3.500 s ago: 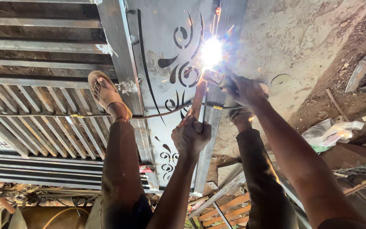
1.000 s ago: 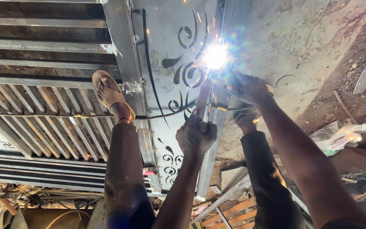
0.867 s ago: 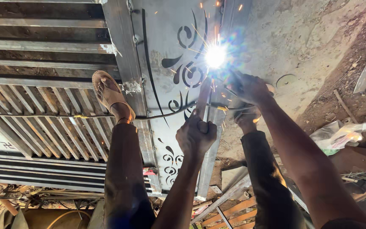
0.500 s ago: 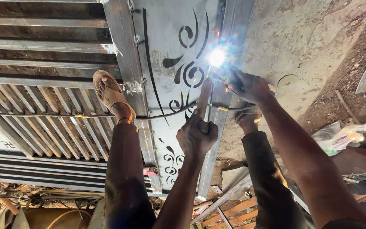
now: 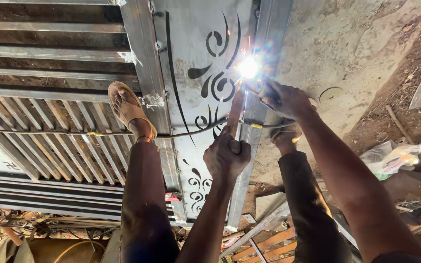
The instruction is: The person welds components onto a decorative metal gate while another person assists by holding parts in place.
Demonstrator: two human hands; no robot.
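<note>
Near upper centre, right hand [image 5: 286,100] clamped on the electrode holder at the bright arc [image 5: 248,66], left hand [image 5: 226,158] fisted around the rod [image 5: 235,114]: best kept steady along the gate panel [image 5: 196,58] seam.

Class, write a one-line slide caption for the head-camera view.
Two bare hands, left hand and right hand, weld a decorated metal gate panel at a bright arc.

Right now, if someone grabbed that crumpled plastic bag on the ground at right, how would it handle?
The plastic bag looks thin and crumpled, so probably floppy and light, sagging when lifted. Its glossy film may be a bit slippery. It lies loose on the dirt ground, clear of the right hand and the welding arc, so a push would likely just slide it.
</note>
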